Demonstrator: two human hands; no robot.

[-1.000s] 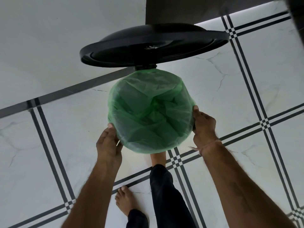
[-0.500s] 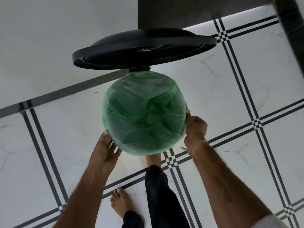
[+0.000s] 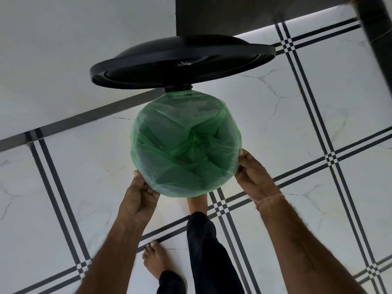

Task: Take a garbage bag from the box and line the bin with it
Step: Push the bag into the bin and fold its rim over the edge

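Below, the round bin (image 3: 230, 183) stands upright on the tiled floor (image 3: 297, 128), its mouth facing up at the camera, with the green garbage bag (image 3: 186, 145) crumpled down inside and its edge folded over the whole rim. Its black lid (image 3: 182, 62) stands swung open on the far side, near a dark cabinet (image 3: 233, 15). Each hand clasps the bagged rim: left hand (image 3: 137, 198) at the near-left edge, right hand (image 3: 253, 179) at the near-right, fingers curled under. A bare foot (image 3: 197, 203) sits just beneath the near rim. Open floor lies left and right.
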